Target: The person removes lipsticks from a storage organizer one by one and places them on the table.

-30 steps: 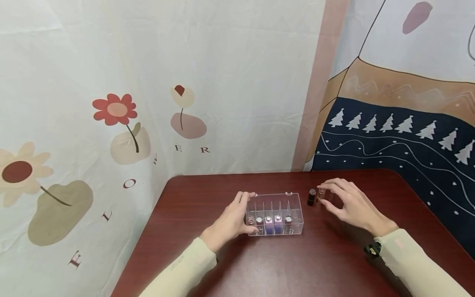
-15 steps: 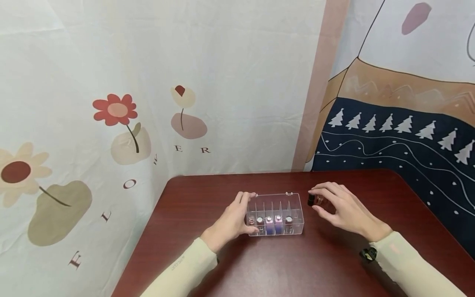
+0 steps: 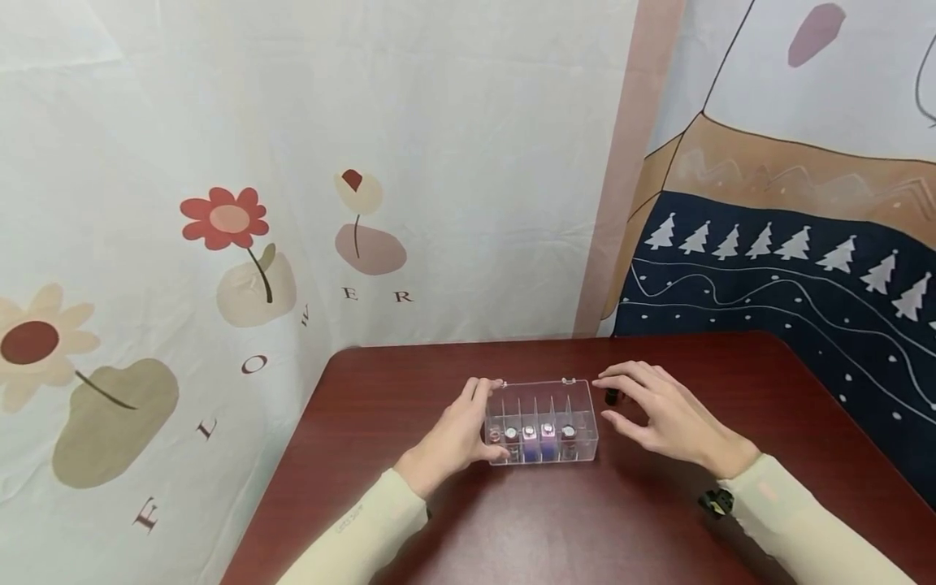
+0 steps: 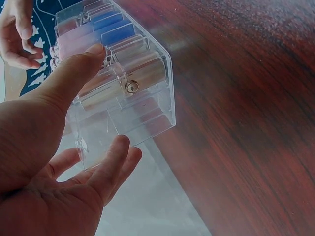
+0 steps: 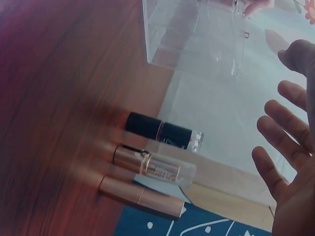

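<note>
My left hand [image 3: 457, 431] grips the left end of a clear plastic divided box [image 3: 591, 443], thumb at the front and fingers toward the back. Inside, several lipstick tubes stand in a row, among them two pink-and-blue ones [image 3: 539, 447]. My right hand [image 3: 669, 418] hovers just right of the box, fingers spread and holding nothing. In the right wrist view, three tubes stand upright on the table beside that hand: a black lipstick [image 5: 160, 130], a clear-capped gold lip tube [image 5: 155, 166] and a rose-gold lipstick [image 5: 141, 196]. In the head view the hand mostly hides them.
The dark red wooden table [image 3: 504, 528] extends around both hands. Behind it hangs a pale flower-print cloth [image 3: 475, 203], with a navy tree-print cloth [image 3: 768, 276] at the right. A dark device [image 3: 715, 502] is strapped at my right wrist.
My right hand has moved left, from beside the clear tube past the black lipstick toward the box. My left hand and the box have stayed in place.
</note>
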`<state>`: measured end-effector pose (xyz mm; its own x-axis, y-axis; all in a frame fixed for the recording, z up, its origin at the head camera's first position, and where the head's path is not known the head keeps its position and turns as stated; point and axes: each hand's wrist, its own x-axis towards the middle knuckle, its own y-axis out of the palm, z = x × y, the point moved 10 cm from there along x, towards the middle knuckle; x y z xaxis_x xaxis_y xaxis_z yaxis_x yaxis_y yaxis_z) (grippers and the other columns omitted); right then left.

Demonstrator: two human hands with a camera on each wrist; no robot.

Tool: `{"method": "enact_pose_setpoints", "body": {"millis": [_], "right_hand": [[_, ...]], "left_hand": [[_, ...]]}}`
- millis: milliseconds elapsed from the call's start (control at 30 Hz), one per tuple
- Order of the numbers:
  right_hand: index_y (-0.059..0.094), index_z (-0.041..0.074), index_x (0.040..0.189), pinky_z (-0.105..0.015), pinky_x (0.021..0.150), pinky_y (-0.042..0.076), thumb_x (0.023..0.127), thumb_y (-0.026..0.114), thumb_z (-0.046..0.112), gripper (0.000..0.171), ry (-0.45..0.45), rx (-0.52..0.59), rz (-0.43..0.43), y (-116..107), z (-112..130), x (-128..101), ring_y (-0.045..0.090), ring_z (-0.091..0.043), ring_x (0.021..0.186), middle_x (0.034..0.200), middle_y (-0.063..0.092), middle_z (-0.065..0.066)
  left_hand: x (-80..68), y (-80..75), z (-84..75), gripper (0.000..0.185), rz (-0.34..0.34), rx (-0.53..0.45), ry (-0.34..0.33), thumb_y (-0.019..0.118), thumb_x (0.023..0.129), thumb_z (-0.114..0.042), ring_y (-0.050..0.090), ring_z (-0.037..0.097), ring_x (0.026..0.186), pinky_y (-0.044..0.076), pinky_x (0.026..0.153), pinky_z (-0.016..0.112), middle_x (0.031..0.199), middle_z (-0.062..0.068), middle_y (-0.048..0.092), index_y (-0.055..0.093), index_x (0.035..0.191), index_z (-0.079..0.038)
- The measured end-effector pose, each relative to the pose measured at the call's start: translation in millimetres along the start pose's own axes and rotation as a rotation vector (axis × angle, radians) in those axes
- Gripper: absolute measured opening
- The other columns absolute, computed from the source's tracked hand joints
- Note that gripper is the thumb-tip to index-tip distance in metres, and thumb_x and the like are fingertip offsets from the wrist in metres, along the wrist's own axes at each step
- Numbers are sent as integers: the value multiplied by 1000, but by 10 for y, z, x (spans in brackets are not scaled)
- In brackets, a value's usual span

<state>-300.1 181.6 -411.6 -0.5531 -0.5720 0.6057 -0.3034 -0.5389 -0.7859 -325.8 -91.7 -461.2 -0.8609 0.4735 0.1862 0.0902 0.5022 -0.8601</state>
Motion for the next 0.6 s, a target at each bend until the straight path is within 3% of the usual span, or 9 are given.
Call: {"method": "enact_pose_setpoints", "body": {"millis": [233,600], "right_hand": [[79,23,142,-38,100,60,90,98,23,56,-9,1,49,102,74,29,70,-14,127,140,76,6],[77,24,144,-15,118,52,89,99,18,60,-47,62,56,214,200,23,71,-14,128,141,76,5]], "left_hand": [[16,-13,-13,106,1,1,0,111,80,-22,75,34,107,69,102,50,151,25,59,47,162,-4],[10,-6,-19,105,-7,11,3,111,80,-21,74,30,100,69,100,49,150,24,60,48,162,-3]]}}
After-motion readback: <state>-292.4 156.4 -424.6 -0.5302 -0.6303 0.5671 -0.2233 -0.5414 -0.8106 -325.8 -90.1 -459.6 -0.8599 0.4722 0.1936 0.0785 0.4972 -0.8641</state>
